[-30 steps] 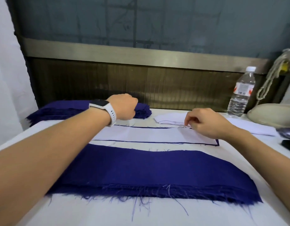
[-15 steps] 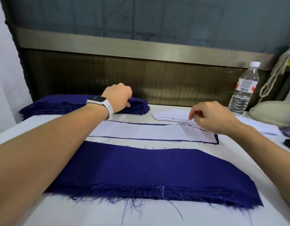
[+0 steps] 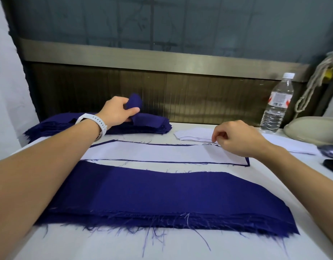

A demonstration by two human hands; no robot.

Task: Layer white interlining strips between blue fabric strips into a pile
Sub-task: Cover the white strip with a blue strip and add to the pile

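Nearest, I log a blue fabric pile (image 3: pixel 162 199) on the table (image 3: pixel 87 246). Behind it, a white strip (image 3: pixel 158 153) lies flat. My right hand (image 3: pixel 237 139), fingers curled at its far edge; grip unclear. Farthest, my left hand (image 3: pixel 116 112) grips a blue strip (image 3: pixel 136 103) raised off the far stack (image 3: pixel 154 125).

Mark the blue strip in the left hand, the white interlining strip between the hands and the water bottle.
blue strip (image 3: pixel 136 102), head view, on the raised folded end.
white interlining strip (image 3: pixel 152 152), head view, on its bare middle.
water bottle (image 3: pixel 273 117), head view, on the clear body below the label.
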